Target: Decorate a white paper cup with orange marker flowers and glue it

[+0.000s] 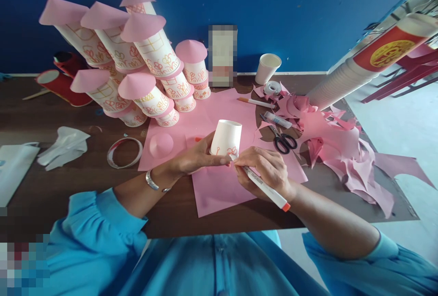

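A white paper cup (226, 137) with red line drawings near its lower edge is held over pink paper. My left hand (201, 154) grips it from the left, thumb and fingers around its lower part. In my right hand (265, 168) is a white marker (265, 188) with an orange-red end pointing toward me. The marker's tip is hidden by my fingers at the cup's lower edge. Beneath the hands lies a pink sheet (215, 195), and a small pink cone (161, 145) rests left of the cup.
Decorated cup towers (153, 49) with pink cone tops stand at the back left. A tape roll (125, 153) and crumpled tissue (63, 147) lie left. Black scissors (284, 142), an orange-capped marker (256, 102), pink scraps (342, 141) and a long cup stack (352, 77) are right.
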`<state>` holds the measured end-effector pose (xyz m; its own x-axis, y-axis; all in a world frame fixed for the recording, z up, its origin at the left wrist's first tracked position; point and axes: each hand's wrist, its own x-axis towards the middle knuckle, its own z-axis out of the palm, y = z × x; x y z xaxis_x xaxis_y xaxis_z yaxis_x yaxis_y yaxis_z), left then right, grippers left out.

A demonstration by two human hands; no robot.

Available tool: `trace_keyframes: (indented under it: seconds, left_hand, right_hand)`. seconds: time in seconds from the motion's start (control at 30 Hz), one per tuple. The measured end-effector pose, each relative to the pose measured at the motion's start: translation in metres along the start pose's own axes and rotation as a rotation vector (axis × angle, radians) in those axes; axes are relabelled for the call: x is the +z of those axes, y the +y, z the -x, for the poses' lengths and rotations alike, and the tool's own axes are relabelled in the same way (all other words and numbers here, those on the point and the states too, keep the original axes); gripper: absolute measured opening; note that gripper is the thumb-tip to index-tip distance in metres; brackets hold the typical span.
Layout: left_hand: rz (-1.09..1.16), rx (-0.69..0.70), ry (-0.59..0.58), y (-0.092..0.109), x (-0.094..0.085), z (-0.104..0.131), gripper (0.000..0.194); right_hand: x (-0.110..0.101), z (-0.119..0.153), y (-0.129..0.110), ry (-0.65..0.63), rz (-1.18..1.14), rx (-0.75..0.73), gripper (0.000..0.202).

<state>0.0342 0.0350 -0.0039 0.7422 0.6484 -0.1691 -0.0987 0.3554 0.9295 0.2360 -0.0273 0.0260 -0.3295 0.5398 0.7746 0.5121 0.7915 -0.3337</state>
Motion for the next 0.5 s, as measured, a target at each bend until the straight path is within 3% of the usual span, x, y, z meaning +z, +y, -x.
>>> trace_keyframes:
  seconds: [0.5]
  left_hand:
    - [-0.016, 0.028, -0.016, -0.0036, -0.0008, -0.0014, 0.064]
  right_hand:
    - [-0.0005, -0.0006, -0.0013, -0.006, 0.015, -0.007, 0.019]
